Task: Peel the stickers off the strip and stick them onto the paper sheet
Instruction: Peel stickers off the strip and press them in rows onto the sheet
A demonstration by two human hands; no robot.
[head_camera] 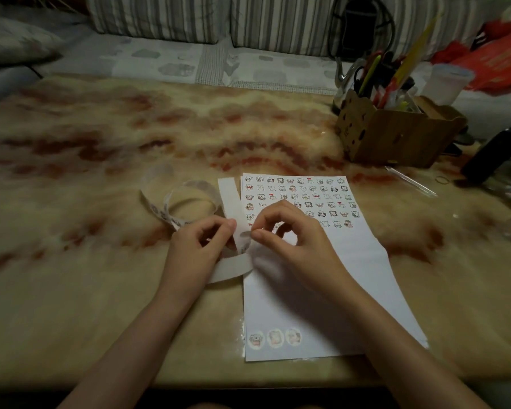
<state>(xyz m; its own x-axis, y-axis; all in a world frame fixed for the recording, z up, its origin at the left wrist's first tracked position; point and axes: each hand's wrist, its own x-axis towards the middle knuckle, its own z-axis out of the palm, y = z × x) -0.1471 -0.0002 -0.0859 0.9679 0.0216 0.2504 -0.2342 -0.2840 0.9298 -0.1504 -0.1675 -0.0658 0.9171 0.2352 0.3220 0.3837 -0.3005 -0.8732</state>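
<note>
While the left hand [201, 240] is pinching the white sticker strip [229, 196] between thumb and fingers, the right hand [289, 240] is closing its grip, thumb against forefinger, on a round sticker [244, 246] at the strip's bend. Both are hovering over the left edge of the paper sheet [322, 290], which is lying flat on the marbled worktop [101, 172]. Three oval stickers [275, 338] are sitting along its near corner. A cardboard box [396, 134] of pens is standing well apart at far right.
</note>
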